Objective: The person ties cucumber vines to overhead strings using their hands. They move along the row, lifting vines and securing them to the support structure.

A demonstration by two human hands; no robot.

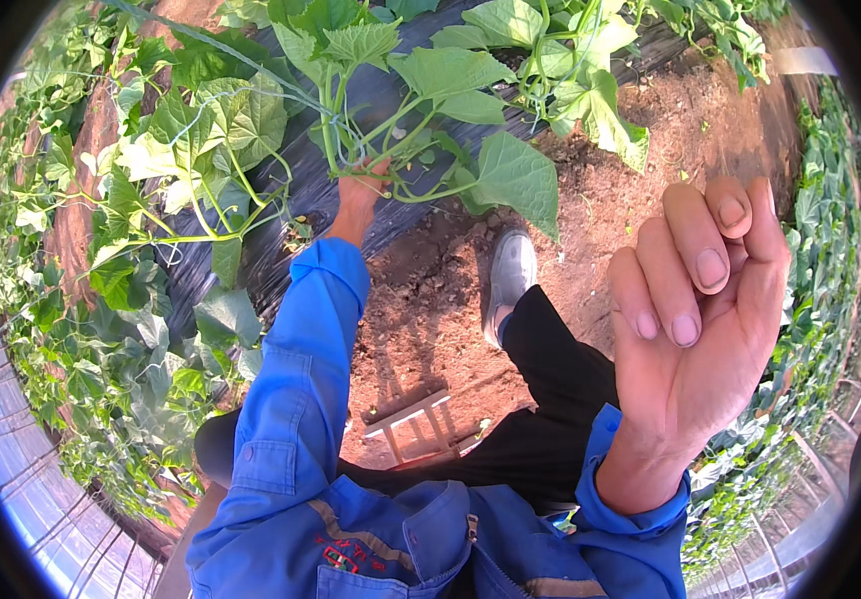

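My left hand (359, 196) reaches in at the base of a leafy vine plant (438, 75), among its lower stems; leaves and stems hide most of the fingers, so its grip cannot be made out. A thin twine (235, 56) runs down to this plant and is looped around its stems. My right hand (692, 299) is raised close to the camera at the right, palm up, its fingers loosely curled and nothing visible between them. To the left of my left hand, another vine (213, 237) leans over black plastic film (280, 262).
My shoe (514, 269) rests on reddish soil (430, 322). A small wooden frame (415, 427) lies between my legs. More vines on twine (580, 60) stand at the upper right. Dense foliage (827, 247) lines the right, and ribbed plastic sheeting (18, 419) curves along the lower left.
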